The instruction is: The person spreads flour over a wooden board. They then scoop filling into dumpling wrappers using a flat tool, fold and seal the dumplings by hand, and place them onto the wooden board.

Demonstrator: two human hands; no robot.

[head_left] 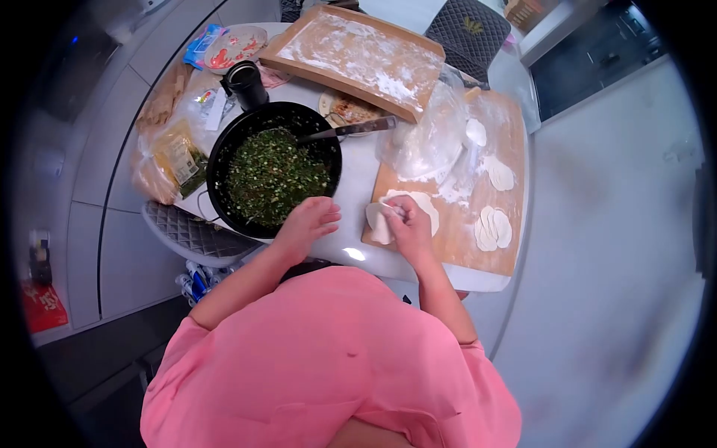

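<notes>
One dough wrapper [379, 222] is pinched between thumb and fingers in the grip of the right hand [412, 228], over the board's [455, 250] near left corner. Left of that grip, the left hand [305, 226] is loosely open beside the black pot [214, 196] of chopped greens [272, 168]. Stacked wrappers [493, 228] lie right of the right grip.

We hold a thin, white, round dough wrapper [379, 222], soft and drooping, at the near-left corner of a flour-dusted tan wooden board [457, 250].
</notes>
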